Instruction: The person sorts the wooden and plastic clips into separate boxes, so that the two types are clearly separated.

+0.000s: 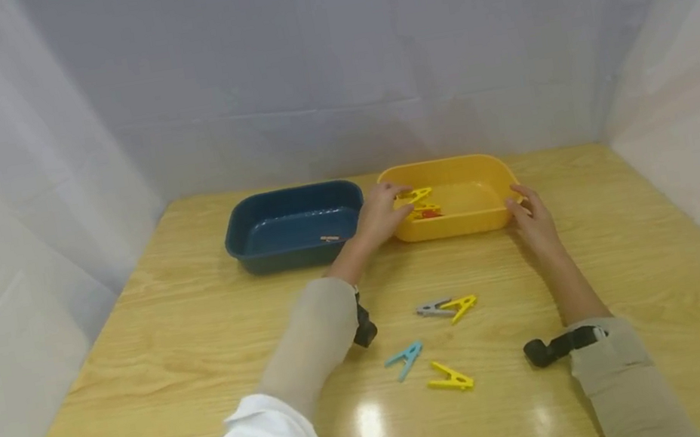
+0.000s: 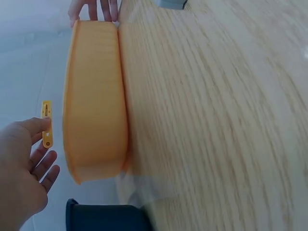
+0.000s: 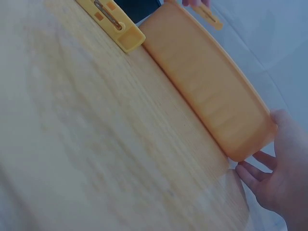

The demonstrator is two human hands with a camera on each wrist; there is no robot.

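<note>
My left hand [image 1: 383, 209] reaches over the left end of a yellow tray [image 1: 454, 226] and pinches a yellow clothespin [image 1: 413, 195] at its fingertips, in the air above the tray. The left wrist view shows that clothespin [image 2: 46, 122] at my thumb tip, beside the tray wall [image 2: 94, 96]. My right hand [image 1: 531, 216] holds the tray's right end. The right wrist view shows the thumb by the rim and the fingers [image 3: 252, 166] against the tray's corner [image 3: 240, 134]. A red clothespin [image 1: 430, 213] lies inside the tray.
A dark blue tray [image 1: 288, 259] stands left of the yellow one, with a small pale piece [image 1: 329, 238] in it. Loose clothespins lie on the wooden table nearer me: grey [image 1: 433, 308], yellow [image 1: 461, 305], light blue [image 1: 405, 357], yellow [image 1: 450, 380]. White curtains enclose the table.
</note>
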